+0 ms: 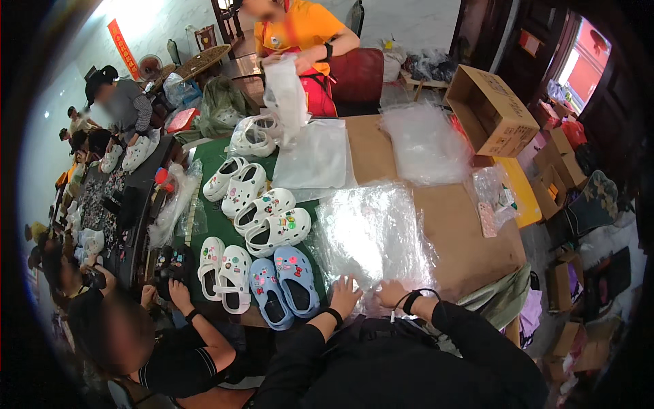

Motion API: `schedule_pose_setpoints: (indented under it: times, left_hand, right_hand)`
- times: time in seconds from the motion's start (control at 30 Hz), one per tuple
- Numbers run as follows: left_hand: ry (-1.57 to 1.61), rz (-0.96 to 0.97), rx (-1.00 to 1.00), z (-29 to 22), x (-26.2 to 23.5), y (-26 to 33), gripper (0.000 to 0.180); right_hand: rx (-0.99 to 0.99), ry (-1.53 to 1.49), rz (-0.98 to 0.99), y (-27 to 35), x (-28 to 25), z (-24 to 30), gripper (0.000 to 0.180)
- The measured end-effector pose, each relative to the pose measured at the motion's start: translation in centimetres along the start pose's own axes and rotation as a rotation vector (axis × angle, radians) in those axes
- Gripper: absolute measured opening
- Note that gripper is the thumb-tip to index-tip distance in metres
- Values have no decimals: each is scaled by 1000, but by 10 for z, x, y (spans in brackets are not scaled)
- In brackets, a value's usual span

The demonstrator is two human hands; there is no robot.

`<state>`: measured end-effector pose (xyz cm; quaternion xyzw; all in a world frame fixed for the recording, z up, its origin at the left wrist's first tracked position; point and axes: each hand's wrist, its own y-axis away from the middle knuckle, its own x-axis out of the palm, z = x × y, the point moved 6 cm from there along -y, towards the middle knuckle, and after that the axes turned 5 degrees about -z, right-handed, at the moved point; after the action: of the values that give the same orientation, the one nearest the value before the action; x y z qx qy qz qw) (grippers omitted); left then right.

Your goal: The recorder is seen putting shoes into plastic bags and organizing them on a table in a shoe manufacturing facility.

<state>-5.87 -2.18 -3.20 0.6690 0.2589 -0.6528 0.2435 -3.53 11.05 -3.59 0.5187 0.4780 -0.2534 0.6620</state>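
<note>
Brown and green coverings spread over the desk (pixel 470 262) before you, with an open cardboard box (pixel 507 123) at its far right. Clear plastic bags (pixel 371 235) (shiny, with bright glare) lie flat straight ahead, their near edge at your hands. Your left grip (pixel 345 296) touches that edge, fingers spread; your right grip (pixel 391 294) is just beside it, fingers curled at the plastic. I can't tell whether either one pinches it. Blue clogs (pixel 298 281) sit just left of your left grip, white clogs (pixel 289 228) beyond.
</note>
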Motion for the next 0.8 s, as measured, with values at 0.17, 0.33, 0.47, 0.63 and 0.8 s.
schedule_pose_setpoints:
  times: [0.17, 0.33, 0.47, 0.63, 0.8]
  left_hand:
    - [-15, 146, 70, 2, 0, -7, 45]
    - [8, 169, 53, 1, 3, -9, 51]
    - [3, 225, 17, -1, 12, -19, 46]
    - [69, 184, 64, 3, 35, -19, 44]
    - [313, -85, 47, 10, 48, -8, 41]
  right_hand:
    - [-162, -365, -125, -27, -87, -18, 29]
    - [-221, -399, -589, -64, -160, -36, 50]
    - [-166, -262, -630, -108, -181, -55, 60]
    - [-89, -204, -510, -189, -192, -75, 63]
    - [-36, -300, -469, -265, -209, -75, 57]
